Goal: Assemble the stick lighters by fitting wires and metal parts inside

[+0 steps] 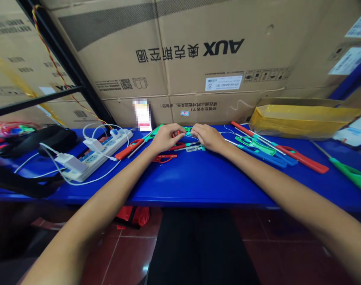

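Both hands are close together over a pile of red and green plastic parts at the back of the blue table (pixel 180 182). My left hand (pixel 166 137) has its fingers curled round a small red part (pixel 176 133). Just to the right, my right hand (pixel 208 137) is closed, fingertips pressed together at a small green piece (pixel 188 130); what lies between them is too small to name. Below the hands are a red handle shell (pixel 165 158) and a clear part (pixel 193 149). A red lighter (pixel 129 149) lies left of my left hand.
Right of the hands lie blue lighters (pixel 261 155), a long red lighter (pixel 305 159) and a green one (pixel 350 176). A white power strip (pixel 99 156) with cables is at left. Behind stand a phone (pixel 142 114), cardboard (pixel 180 71) and a yellow-taped box (pixel 301 120).
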Available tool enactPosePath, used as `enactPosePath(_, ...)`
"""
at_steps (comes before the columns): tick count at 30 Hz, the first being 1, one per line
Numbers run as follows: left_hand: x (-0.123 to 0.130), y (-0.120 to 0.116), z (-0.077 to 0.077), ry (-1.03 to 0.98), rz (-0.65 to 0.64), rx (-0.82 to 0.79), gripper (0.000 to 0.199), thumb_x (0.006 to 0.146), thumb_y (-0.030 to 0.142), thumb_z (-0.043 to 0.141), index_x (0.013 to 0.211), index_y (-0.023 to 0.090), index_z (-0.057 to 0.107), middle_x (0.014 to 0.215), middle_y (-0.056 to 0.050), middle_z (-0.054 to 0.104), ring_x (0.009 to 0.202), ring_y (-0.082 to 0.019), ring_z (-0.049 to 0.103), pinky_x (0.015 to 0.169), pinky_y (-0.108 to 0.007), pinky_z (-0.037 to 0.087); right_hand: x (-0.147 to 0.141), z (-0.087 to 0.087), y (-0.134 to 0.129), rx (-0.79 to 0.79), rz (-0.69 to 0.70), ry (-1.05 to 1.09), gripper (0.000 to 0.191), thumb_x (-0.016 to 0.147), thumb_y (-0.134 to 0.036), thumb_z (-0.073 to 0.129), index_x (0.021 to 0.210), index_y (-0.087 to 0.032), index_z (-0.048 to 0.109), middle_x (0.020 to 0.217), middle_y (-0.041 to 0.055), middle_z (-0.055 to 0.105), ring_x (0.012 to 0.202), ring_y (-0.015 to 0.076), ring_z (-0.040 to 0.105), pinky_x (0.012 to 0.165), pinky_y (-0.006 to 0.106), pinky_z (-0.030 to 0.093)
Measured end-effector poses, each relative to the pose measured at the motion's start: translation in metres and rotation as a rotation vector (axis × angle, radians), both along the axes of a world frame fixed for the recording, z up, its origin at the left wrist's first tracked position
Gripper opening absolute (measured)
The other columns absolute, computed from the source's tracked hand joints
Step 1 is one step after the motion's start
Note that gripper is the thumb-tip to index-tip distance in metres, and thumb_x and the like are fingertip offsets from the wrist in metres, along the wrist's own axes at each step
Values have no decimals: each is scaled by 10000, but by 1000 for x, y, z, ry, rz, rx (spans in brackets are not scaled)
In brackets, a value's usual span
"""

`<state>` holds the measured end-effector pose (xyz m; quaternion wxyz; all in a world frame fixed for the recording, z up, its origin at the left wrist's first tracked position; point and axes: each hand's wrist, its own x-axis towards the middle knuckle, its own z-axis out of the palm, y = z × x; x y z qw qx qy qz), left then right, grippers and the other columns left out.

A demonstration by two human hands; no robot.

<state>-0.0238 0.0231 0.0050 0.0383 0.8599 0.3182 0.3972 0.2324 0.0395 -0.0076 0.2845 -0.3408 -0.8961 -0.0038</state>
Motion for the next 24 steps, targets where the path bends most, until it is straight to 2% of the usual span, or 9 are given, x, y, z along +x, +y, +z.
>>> enactPosePath(9,-1,2,0,17,11,5,123,1013,282,707,998,226,815,927,-39,828,802,-180,743,778,-307,575,-2,-1,-3,16,1,-15,309,1180,-354,405,1077,-230,668,1080,106,726,945,264,613,884,384,426)
enactPosePath(17,0,0,1,10,23,-25,139,992,297,703,939,217,802,844,-23,812,719,-167,713,699,-286,543,-3,2,-5,162,26,-111,384,1207,-372,375,1097,-215,707,1081,125,731,908,266,572,871,398,407)
enactPosePath(24,2,1,0,-28,18,-63,117,939,285,708,884,214,784,802,-18,804,663,-151,680,648,-276,532,-5,4,-10,201,12,-122,429,1214,-385,369,1078,-218,740,1048,127,728,928,273,590,857,409,395)
